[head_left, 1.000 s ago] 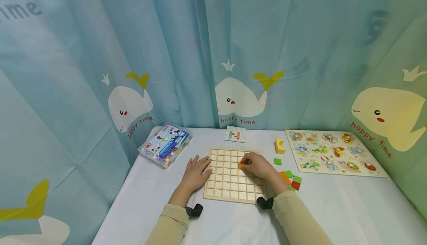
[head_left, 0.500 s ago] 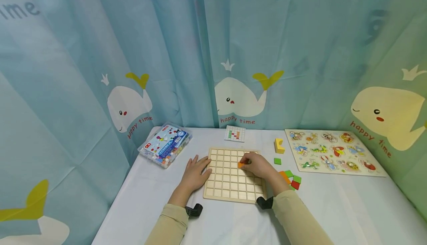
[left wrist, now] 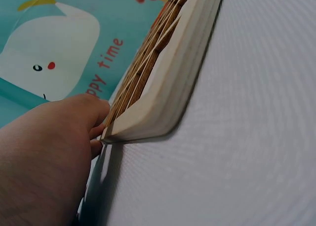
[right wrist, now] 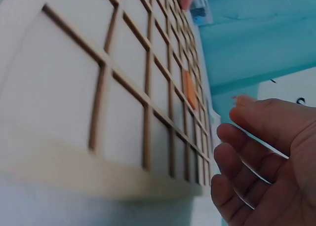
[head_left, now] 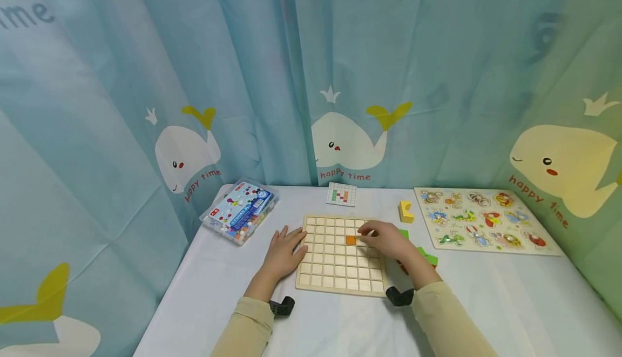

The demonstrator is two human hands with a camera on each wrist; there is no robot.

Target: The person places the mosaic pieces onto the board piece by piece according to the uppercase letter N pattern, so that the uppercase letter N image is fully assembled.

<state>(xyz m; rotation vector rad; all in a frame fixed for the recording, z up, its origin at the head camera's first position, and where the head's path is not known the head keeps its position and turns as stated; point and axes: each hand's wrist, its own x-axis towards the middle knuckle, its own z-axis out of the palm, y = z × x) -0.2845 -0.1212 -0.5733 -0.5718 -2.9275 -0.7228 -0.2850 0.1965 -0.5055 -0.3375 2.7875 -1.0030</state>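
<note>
A wooden grid board (head_left: 329, 281) lies on the white table in the head view. One orange square tile (head_left: 351, 240) sits in a cell right of its middle. My left hand (head_left: 283, 254) rests at the board's left edge, fingers straight and fingertips touching the rim; the left wrist view shows that hand (left wrist: 54, 152) against the board's side. Over the right part of the board hovers my right hand (head_left: 385, 239), fingers loosely bent and holding nothing. In the right wrist view this hand (right wrist: 261, 162) is apart from the orange tile (right wrist: 189, 90).
Right of the board lie several green and red tiles (head_left: 430, 260), partly hidden by the right forearm. A pattern card (head_left: 342, 194) and a yellow block (head_left: 406, 211) stand behind. An insect puzzle board (head_left: 486, 219) is at right, a clear box of beads (head_left: 240, 211) at left.
My right hand has let go of the orange tile and moved right, leaving the tile flat in its cell. The left hand has stayed at the board's edge.
</note>
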